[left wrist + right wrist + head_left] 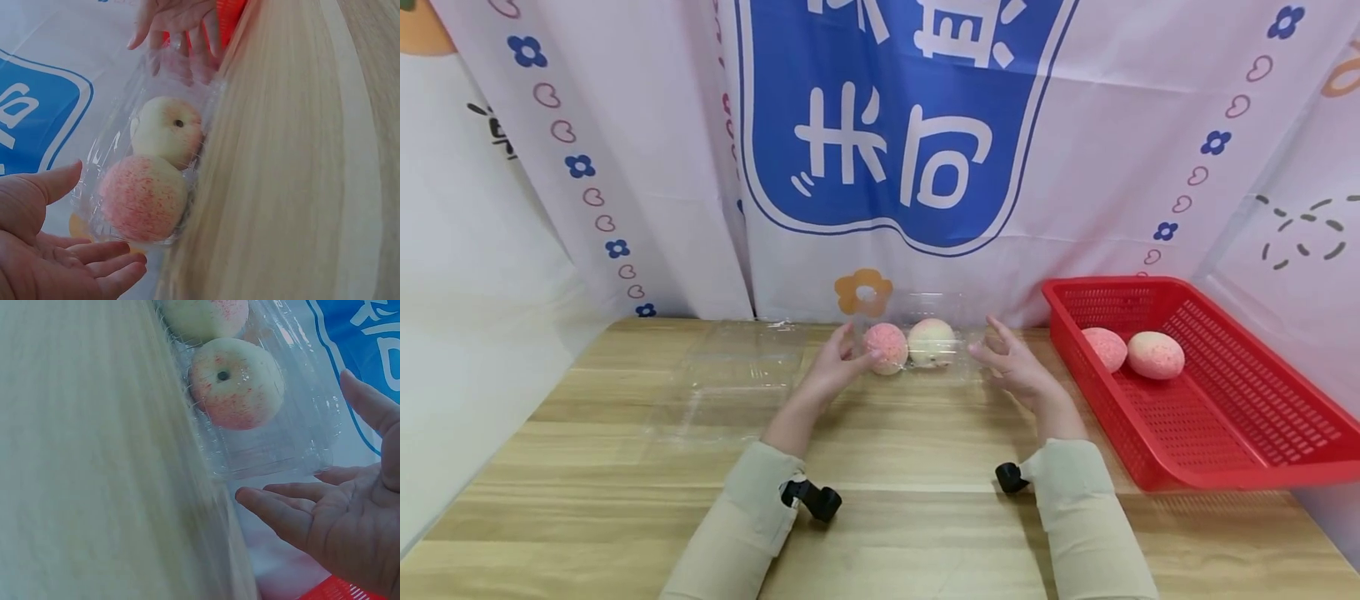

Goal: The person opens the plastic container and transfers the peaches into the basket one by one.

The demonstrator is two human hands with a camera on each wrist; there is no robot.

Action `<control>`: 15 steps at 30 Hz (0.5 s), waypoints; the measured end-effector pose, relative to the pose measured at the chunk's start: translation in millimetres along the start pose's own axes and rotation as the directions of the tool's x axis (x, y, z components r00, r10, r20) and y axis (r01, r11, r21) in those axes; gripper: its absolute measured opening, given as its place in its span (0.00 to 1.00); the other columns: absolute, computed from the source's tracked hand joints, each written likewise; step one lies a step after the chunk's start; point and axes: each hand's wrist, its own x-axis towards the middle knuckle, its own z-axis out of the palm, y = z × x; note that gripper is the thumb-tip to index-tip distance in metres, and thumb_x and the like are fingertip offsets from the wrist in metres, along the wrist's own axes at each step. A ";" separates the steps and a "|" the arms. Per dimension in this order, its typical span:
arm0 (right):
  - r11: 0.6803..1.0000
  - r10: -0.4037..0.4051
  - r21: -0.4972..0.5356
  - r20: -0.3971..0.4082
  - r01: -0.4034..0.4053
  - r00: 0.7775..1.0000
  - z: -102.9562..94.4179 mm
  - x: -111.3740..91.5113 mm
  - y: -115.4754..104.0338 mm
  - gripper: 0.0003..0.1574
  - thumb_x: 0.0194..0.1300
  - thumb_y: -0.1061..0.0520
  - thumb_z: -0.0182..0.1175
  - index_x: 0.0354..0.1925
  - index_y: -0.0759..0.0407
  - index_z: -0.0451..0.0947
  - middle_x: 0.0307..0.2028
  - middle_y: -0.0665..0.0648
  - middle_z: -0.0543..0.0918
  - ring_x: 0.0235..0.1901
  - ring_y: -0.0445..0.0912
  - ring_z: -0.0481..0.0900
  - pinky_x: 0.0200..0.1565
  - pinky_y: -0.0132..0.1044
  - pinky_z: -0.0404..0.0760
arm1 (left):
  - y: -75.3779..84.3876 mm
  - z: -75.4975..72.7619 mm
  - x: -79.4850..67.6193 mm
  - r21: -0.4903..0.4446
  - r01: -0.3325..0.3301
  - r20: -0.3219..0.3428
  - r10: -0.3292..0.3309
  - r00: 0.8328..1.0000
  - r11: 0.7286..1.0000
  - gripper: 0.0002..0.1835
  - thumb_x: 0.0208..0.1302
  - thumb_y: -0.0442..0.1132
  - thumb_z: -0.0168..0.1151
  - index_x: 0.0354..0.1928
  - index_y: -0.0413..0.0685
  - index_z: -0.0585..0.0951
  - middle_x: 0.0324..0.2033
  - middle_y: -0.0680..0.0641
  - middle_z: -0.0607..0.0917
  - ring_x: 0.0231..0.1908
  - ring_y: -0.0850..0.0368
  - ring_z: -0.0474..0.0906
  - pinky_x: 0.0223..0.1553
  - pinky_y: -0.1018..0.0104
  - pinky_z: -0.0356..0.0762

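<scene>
A clear plastic box (pixel 275 453) stands at the back of the table against the cloth. Inside it sit a pink peach (pixel 886 348) on the left and a paler peach (pixel 932 342) beside it, its dark stem hollow visible in both wrist views. By the box's left end is my left hand (pixel 835 362), thumb and fingers spread apart and nothing gripped. My right hand (pixel 1017 362) is spread in the same way at the right end, palm toward the box. Whether fingertips touch the plastic, I cannot tell.
A red plastic basket (pixel 1180 479) stands on the right, holding a pink peach (pixel 1105 348) and a paler peach (pixel 1156 355). Other clear plastic packaging (pixel 730 392) lies on the left of the wooden table (pixel 910 517). A printed cloth (pixel 685 167) hangs behind.
</scene>
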 end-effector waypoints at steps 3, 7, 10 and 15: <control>1.000 0.004 0.004 0.007 -0.004 1.000 0.8 1.3 0.6 0.53 0.74 0.56 0.54 0.80 0.46 0.29 0.79 0.68 0.36 0.78 0.63 0.41 0.73 0.65 0.53 | -1.9 -2.0 2.6 -0.020 -0.003 0.001 0.003 1.000 1.000 0.47 0.67 0.42 0.64 0.79 0.46 0.47 0.75 0.34 0.57 0.75 0.37 0.53 0.74 0.48 0.59; 1.000 -0.002 0.012 0.023 0.002 1.000 1.7 2.5 1.1 0.53 0.74 0.59 0.53 0.80 0.46 0.30 0.79 0.67 0.34 0.78 0.62 0.39 0.73 0.66 0.51 | -2.5 -3.2 4.6 -0.034 -0.021 0.006 0.022 1.000 0.999 0.45 0.67 0.40 0.65 0.78 0.45 0.50 0.76 0.36 0.56 0.75 0.39 0.54 0.74 0.49 0.60; 1.000 -0.009 0.011 0.034 0.008 0.999 1.5 2.8 2.2 0.52 0.74 0.61 0.52 0.79 0.46 0.29 0.79 0.66 0.32 0.79 0.62 0.37 0.73 0.68 0.49 | -2.6 -3.0 4.3 -0.033 -0.027 0.013 0.028 1.000 0.999 0.44 0.67 0.39 0.65 0.78 0.45 0.52 0.76 0.37 0.56 0.75 0.39 0.54 0.74 0.50 0.60; 0.999 -0.028 0.018 0.049 0.027 0.998 -0.4 1.9 5.5 0.51 0.75 0.63 0.50 0.79 0.47 0.28 0.79 0.63 0.31 0.79 0.61 0.37 0.73 0.69 0.46 | -4.5 -2.0 2.7 -0.034 -0.034 0.014 0.034 0.999 0.999 0.43 0.66 0.38 0.66 0.77 0.45 0.53 0.76 0.38 0.58 0.75 0.40 0.55 0.73 0.50 0.61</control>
